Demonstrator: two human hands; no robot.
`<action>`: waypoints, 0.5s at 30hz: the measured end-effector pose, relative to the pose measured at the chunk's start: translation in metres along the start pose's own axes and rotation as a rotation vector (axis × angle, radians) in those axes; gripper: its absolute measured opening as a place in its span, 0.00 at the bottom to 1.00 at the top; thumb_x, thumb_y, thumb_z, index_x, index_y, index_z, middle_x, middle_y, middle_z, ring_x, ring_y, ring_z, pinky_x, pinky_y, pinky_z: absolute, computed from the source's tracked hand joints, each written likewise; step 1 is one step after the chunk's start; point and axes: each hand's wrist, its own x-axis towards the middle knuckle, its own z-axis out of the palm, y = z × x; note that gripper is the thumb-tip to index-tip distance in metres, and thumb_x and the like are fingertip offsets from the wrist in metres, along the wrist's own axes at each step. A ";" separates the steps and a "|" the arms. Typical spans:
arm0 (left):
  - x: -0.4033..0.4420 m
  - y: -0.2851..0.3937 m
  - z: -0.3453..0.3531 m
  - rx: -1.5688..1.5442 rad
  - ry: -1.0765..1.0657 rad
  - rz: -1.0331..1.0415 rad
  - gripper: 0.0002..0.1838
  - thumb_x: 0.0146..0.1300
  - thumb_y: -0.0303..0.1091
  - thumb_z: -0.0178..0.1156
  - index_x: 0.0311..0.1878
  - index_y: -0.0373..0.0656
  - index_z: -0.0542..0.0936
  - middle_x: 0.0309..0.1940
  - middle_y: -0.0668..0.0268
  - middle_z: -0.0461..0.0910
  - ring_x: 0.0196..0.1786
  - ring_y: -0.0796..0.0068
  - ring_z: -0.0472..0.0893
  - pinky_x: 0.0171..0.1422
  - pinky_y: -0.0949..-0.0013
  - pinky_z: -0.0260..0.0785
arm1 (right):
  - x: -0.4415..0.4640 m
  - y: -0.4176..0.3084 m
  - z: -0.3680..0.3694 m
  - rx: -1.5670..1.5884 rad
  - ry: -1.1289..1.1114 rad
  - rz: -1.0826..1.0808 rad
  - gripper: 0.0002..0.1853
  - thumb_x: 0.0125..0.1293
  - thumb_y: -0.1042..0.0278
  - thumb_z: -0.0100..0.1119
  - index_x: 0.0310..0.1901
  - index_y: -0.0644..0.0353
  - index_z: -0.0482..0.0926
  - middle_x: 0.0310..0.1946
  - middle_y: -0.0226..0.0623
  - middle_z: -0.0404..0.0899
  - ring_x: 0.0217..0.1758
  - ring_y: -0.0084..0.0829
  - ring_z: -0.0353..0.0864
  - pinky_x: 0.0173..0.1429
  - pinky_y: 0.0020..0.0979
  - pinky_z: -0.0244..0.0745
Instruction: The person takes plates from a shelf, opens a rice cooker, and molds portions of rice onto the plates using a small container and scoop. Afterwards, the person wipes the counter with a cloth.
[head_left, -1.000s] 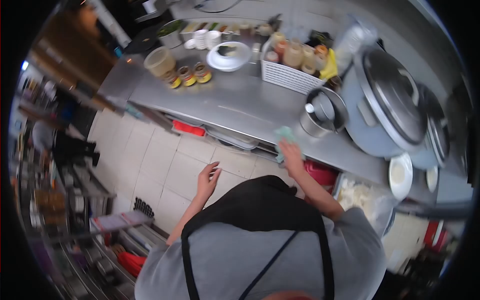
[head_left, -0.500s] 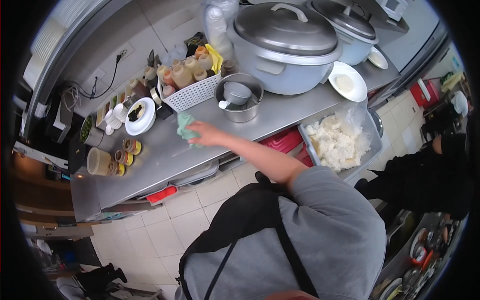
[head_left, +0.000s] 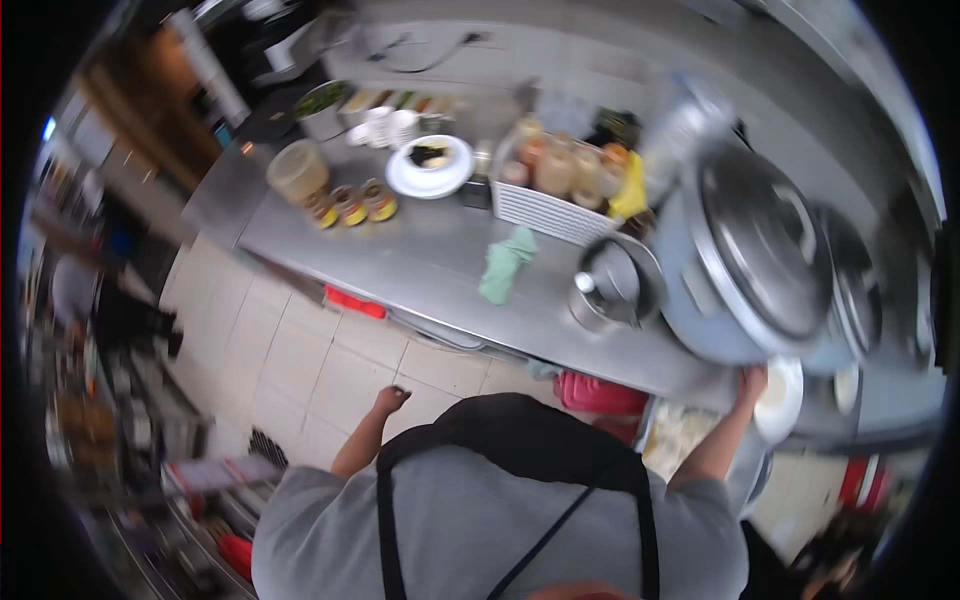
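Note:
My right hand (head_left: 753, 384) is at the left rim of a white plate (head_left: 780, 402), with its fingers closed on the edge as far as the blur shows. A pale round piece of food lies on that plate, beside the large rice cooker (head_left: 745, 255). My left hand (head_left: 393, 399) hangs over the floor tiles in front of my body, its fingers curled in; a small dark patch shows at the fingertips, too unclear to name. A crumpled green cloth (head_left: 508, 265) rests on the steel counter (head_left: 430, 255), untouched by either hand.
A steel pot (head_left: 598, 312) with a saucepan inside stands left of the cooker. Behind the cloth is a white basket (head_left: 548, 215) of sauce bottles. Several small jars (head_left: 349, 207) and a plate with dark food (head_left: 430, 180) stand further left. A rice tub (head_left: 672, 440) sits below my right arm.
My right hand has let go of the green cloth and moved right to the white plate. My left hand has come into view. The camera has turned, so the counter appears rotated.

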 end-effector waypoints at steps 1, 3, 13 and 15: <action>-0.002 0.016 -0.002 -0.008 0.048 0.045 0.24 0.49 0.54 0.55 0.37 0.42 0.79 0.36 0.54 0.78 0.43 0.56 0.76 0.48 0.62 0.68 | 0.009 0.004 -0.004 -0.194 0.061 -0.004 0.23 0.51 0.75 0.47 0.52 0.53 0.70 0.23 0.27 0.72 0.20 0.16 0.65 0.19 0.19 0.59; -0.007 0.046 -0.005 -0.083 0.035 -0.010 0.24 0.49 0.55 0.55 0.38 0.43 0.79 0.36 0.54 0.78 0.43 0.56 0.76 0.48 0.62 0.68 | 0.001 0.007 0.003 -0.206 0.160 -0.109 0.21 0.50 0.74 0.47 0.49 0.56 0.73 0.20 0.27 0.71 0.17 0.16 0.63 0.16 0.19 0.56; -0.025 0.013 0.030 0.104 -0.109 -0.113 0.26 0.52 0.57 0.49 0.32 0.40 0.80 0.36 0.54 0.77 0.43 0.55 0.75 0.48 0.59 0.67 | 0.002 0.005 -0.003 -0.824 0.190 -0.250 0.23 0.46 0.77 0.39 0.47 0.67 0.73 0.43 0.52 0.74 0.48 0.42 0.73 0.53 0.34 0.65; -0.023 -0.004 0.042 0.303 -0.241 -0.068 0.27 0.55 0.56 0.44 0.31 0.41 0.80 0.37 0.55 0.77 0.44 0.55 0.74 0.49 0.59 0.66 | 0.012 0.012 -0.014 -0.764 0.191 -0.232 0.22 0.48 0.76 0.40 0.47 0.66 0.74 0.43 0.51 0.75 0.47 0.42 0.73 0.53 0.33 0.65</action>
